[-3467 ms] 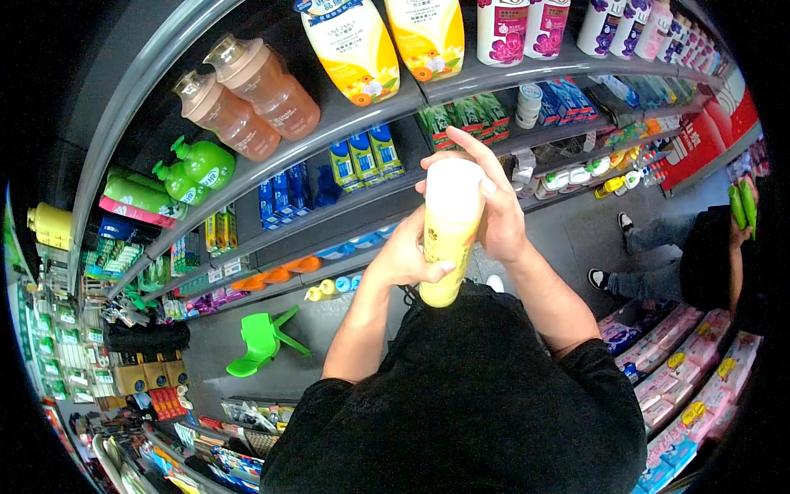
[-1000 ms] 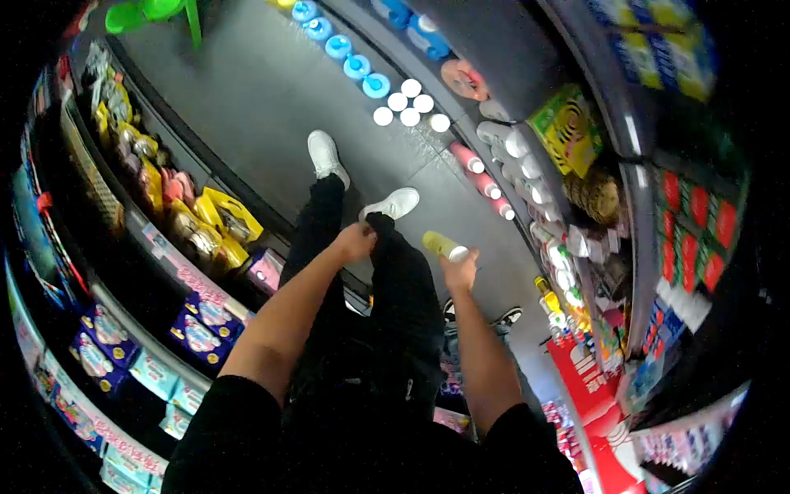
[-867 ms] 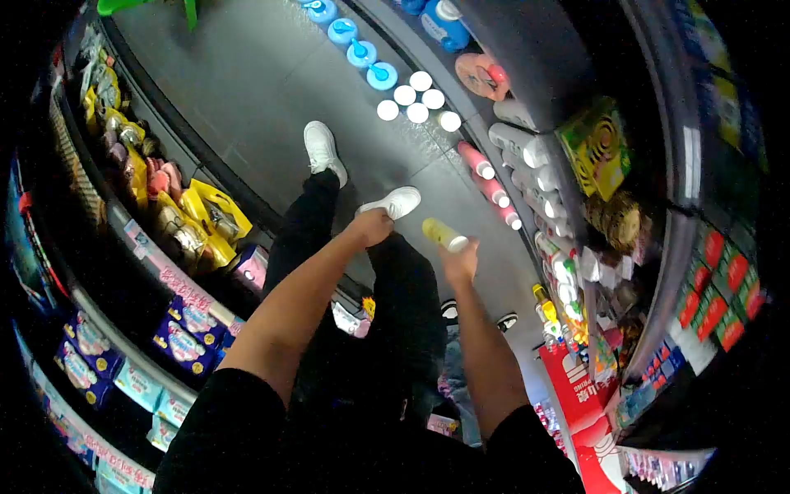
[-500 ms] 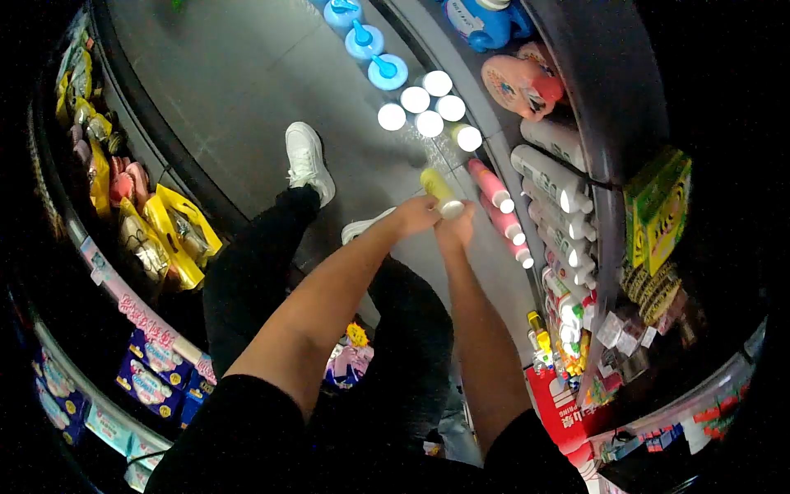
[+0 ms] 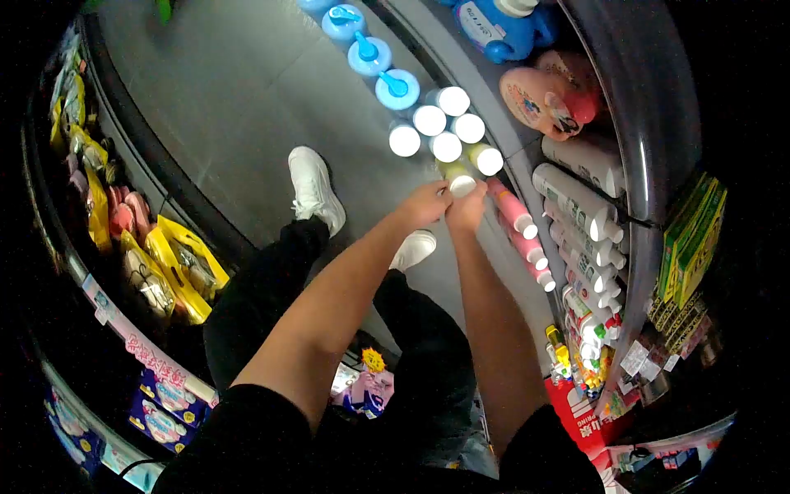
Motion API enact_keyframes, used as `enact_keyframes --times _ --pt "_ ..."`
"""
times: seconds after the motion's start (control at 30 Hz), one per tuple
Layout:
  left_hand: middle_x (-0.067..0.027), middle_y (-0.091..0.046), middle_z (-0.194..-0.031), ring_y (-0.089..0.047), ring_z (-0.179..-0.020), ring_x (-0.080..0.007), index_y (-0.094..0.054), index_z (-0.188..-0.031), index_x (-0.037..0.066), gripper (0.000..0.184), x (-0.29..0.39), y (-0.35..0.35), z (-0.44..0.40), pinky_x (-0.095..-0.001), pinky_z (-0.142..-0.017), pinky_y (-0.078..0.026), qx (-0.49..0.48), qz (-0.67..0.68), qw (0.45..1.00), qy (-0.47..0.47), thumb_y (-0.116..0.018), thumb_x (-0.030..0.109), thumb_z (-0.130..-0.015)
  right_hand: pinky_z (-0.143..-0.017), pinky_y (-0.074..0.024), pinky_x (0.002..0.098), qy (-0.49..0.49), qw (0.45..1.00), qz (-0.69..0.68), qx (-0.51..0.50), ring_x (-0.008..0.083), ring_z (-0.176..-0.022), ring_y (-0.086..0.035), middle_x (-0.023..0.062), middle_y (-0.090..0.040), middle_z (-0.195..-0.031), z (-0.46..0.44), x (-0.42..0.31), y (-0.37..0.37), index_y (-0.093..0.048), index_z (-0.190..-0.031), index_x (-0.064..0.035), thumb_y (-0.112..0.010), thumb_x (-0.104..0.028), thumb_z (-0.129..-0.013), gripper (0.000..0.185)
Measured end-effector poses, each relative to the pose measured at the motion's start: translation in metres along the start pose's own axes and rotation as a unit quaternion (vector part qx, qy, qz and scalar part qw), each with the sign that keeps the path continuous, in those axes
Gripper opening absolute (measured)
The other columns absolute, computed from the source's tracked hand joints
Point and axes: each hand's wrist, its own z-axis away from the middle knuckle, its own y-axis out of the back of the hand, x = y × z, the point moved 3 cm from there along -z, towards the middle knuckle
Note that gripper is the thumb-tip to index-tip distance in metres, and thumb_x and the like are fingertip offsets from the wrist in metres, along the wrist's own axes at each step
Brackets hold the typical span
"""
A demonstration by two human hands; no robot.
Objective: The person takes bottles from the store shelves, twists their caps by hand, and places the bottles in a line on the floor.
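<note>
A yellow bottle with a white cap [image 5: 462, 183] stands upright or nearly so, low near the floor, between my two hands. My right hand [image 5: 467, 207] is closed round its near side, below the cap. My left hand [image 5: 429, 202] touches the bottle's left side with its fingers bent together; what they grip is hard to see. Just beyond stand several white-capped bottles [image 5: 446, 146] in a cluster, with another yellow bottle [image 5: 485, 159] at their right. Pink bottles with white caps [image 5: 524, 222] form a row to the right of my hands.
Blue pump bottles [image 5: 397, 89] line the floor beyond the cluster. A shelf at right holds grey-white bottles [image 5: 576, 198], peach bottles [image 5: 539, 100] and a blue jug [image 5: 498, 29]. Yellow bags [image 5: 188, 267] lie on the left shelf. My white shoes [image 5: 314, 189] are on the grey floor.
The yellow bottle has gone from being held in my hands at chest height down to the floor beside the other bottles. My left hand has joined my right at it.
</note>
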Motion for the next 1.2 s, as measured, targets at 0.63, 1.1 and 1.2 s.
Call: enact_keyframes --times 0.63,1.1,1.2 --pt "-0.0233 -0.061 -0.113 -0.059 -0.101 -0.0406 -0.061 -0.11 0.001 0.037 -0.07 0.096 0.177 -0.0429 -0.088 -0.047 0.018 -0.418 0.907 0.051 -0.049 0.026 -0.087 -0.066 -0.049 0.0356 -0.135 0.956 0.02 -0.258 0.0188 -0.069 -0.06 0.0078 -0.063 -0.075 0.115 0.058 0.113 -0.058 -0.088 -0.0009 -0.052 -0.033 -0.091 0.032" --pt "-0.0216 -0.064 -0.106 -0.06 -0.101 -0.039 -0.064 -0.104 0.002 0.04 0.115 0.123 0.385 -0.0447 -0.089 -0.047 0.257 -0.357 0.898 0.0 -0.047 0.033 -0.083 -0.065 -0.0548 0.0356 -0.14 0.922 -0.209 -0.293 0.0249 -0.076 -0.066 0.016 -0.065 -0.091 0.249 0.032 0.256 -0.058 -0.096 0.0042 -0.042 -0.012 -0.095 0.023" --pt "-0.0164 -0.067 -0.096 -0.064 -0.09 -0.0321 -0.063 -0.102 0.005 0.037 0.149 0.08 0.411 -0.0404 -0.08 -0.049 0.151 -0.329 0.92 -0.15 -0.048 0.034 -0.084 -0.065 -0.0559 0.0361 -0.06 0.936 -0.231 -0.26 0.0266 -0.078 -0.067 0.0189 -0.066 -0.096 0.254 -0.022 0.289 -0.057 -0.098 0.0061 -0.039 -0.007 -0.095 0.022"
